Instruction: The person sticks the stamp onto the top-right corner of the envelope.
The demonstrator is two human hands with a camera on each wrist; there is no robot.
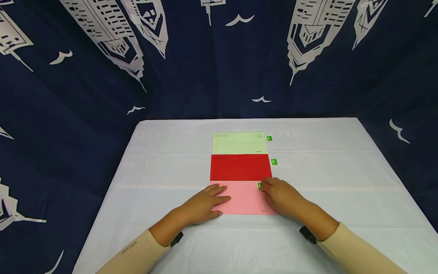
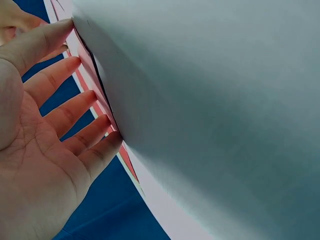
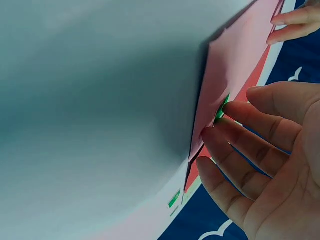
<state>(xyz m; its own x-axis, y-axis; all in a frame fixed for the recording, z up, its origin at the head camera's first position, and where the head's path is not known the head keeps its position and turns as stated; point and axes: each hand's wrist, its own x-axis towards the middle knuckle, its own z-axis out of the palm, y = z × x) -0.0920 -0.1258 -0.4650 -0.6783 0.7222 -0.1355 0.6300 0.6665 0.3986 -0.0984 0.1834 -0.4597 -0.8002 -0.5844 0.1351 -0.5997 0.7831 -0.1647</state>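
Note:
A pink envelope [image 1: 243, 201] lies flat at the near end of a column of envelopes. Spread fingers of my left hand [image 1: 203, 205] rest on its left side, thumb near the bottom edge. At the upper right corner of the pink envelope is a small green stamp [image 1: 259, 186], partly covered by my right hand [image 1: 285, 196]. In the right wrist view, fingertips [image 3: 231, 109] touch the stamp [image 3: 221, 111], the fingers slightly bent and the thumb apart from them. The left wrist view shows the left fingers [image 2: 65, 117] extended onto the pink paper, grasping nothing.
Directly beyond lies a red envelope [image 1: 239, 167], then a light green envelope [image 1: 239, 144]. Two more green stamps lie to their right, a nearer stamp [image 1: 274, 162] and a farther stamp [image 1: 269, 138]. A white cloth covers the table [image 1: 164, 163]; a dark blue patterned curtain [image 1: 212, 76] hangs behind.

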